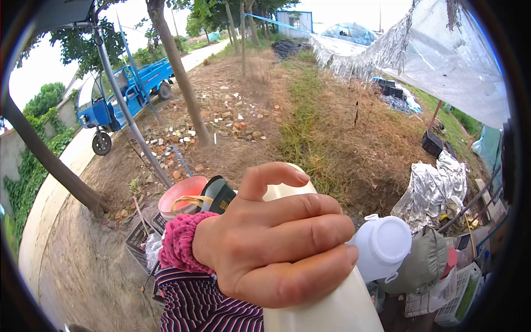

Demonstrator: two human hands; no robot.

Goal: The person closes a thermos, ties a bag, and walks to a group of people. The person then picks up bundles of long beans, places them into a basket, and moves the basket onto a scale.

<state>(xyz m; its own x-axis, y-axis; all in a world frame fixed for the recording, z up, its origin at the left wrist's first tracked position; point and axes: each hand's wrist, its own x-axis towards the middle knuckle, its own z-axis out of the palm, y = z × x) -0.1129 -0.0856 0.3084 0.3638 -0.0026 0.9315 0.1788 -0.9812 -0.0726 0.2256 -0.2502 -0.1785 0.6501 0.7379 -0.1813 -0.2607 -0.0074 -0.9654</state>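
Note:
My left hand (276, 238) reaches in from the lower left, in a pink gathered cuff (182, 243) and a striped sleeve (213, 301). Its fingers curl over a smooth, long, cream-white object (326, 312), whose kind I cannot make out. That object shows above and below the hand, and its lower end leaves the frame. The thumb is hidden. A white plastic jar with a lid (381, 243) stands just beyond the fingertips. My right hand is out of view.
Left of the wrist are a pink bucket (180, 198), a dark container (219, 193) and black crates (138, 240). Silver sheeting (423, 191), a grey-green sack (423, 265) and white baskets (462, 299) lie right. Trees, rubble and a blue cargo tricycle (124, 91) stand farther off.

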